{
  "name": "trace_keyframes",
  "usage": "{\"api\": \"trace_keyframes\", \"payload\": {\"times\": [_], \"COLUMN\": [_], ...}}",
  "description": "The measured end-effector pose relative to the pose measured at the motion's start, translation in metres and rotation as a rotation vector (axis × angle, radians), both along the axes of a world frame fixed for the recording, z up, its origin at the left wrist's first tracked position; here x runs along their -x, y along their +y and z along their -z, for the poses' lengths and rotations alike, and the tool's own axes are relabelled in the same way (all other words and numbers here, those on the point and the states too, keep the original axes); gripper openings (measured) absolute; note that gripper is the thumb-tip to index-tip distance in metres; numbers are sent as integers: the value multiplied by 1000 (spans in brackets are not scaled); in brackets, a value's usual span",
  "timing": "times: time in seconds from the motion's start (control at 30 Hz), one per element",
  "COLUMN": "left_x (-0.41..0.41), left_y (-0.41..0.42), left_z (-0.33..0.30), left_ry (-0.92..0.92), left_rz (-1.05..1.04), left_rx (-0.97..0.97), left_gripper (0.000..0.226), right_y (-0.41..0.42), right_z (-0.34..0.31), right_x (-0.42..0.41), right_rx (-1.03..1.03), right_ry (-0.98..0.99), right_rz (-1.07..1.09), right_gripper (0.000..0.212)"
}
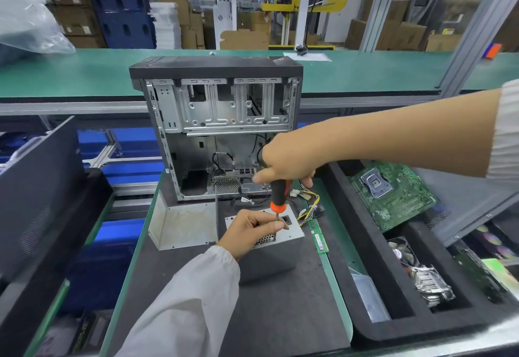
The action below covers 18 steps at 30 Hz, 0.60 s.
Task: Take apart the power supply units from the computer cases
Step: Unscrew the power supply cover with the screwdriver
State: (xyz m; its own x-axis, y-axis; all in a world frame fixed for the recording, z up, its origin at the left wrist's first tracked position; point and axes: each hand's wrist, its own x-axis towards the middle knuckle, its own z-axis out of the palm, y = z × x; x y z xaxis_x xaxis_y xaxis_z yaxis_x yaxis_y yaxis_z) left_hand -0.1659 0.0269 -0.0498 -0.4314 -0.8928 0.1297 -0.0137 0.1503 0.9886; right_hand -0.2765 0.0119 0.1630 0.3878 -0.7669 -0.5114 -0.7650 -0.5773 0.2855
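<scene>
A grey power supply unit (276,255) stands on the dark mat in front of the opened computer case (216,129). Its coloured wire bundle (309,209) trails off to the right. My right hand (289,160) grips the black and orange screwdriver (278,196) from above, held upright with its tip on the unit's top face. My left hand (251,229) rests on that top face, and its fingers pinch the screwdriver's shaft near the tip. A bent grey metal cover (182,224) lies to the left of the unit.
A foam tray (345,216) on the right holds a green motherboard (393,193) and a heatsink with fan (427,281). A green memory stick (318,237) lies beside the unit. A dark case panel (36,188) leans at the left. A green conveyor (84,73) runs behind the case.
</scene>
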Motion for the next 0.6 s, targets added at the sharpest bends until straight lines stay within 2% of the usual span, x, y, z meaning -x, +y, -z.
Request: {"api": "trace_keyframes", "payload": {"times": [0.07, 0.13, 0.2, 0.23, 0.27, 0.3, 0.33, 0.37, 0.43, 0.5, 0.53, 0.6], "left_x": [-1, -1, -2, -2, -2, -1, -1, 0, 2, 5, 5, 5], "left_y": [-1, -1, 0, 0, 1, 1, 2, 1, 0, 1, 0, -1], "left_z": [1, 0, -1, -2, -3, -4, -4, -4, -4, -3, -3, -2], "left_ry": [1, -10, -10, -6, -8, -16, -25, -31, -31, -26, -26, -32], "left_rz": [21, 42, 42, 45, 47, 44, 36, 23, 19, 43, 57, 75], "left_rx": [-6, 5, 7, 2, 2, 7, 10, 6, -8, -13, -9, 1], "left_gripper": [14, 18, 16, 16, 16, 15, 14, 14, 13, 15, 16, 17], "right_y": [2, 9, 13, 13, 11, 8, 7, 5, -4, -12, -16, -16], "right_z": [0, -2, -3, -3, -3, -2, -1, -2, -2, -5, -5, -4], "right_x": [4, 14, 24, 27, 28, 28, 25, 18, 6, 0, 0, 2], "right_rx": [46, 118, 290, 345, 366, 357, 312, 207, -109, -422, -515, -529], "right_ry": [38, 157, 317, 340, 332, 297, 216, 121, -11, -35, -17, 65], "right_rz": [-207, -523, -955, -1107, -1149, -1072, -861, -548, 153, 634, 735, 679], "right_gripper": [38, 23, 33, 36, 36, 34, 31, 30, 44, 51, 47, 37]}}
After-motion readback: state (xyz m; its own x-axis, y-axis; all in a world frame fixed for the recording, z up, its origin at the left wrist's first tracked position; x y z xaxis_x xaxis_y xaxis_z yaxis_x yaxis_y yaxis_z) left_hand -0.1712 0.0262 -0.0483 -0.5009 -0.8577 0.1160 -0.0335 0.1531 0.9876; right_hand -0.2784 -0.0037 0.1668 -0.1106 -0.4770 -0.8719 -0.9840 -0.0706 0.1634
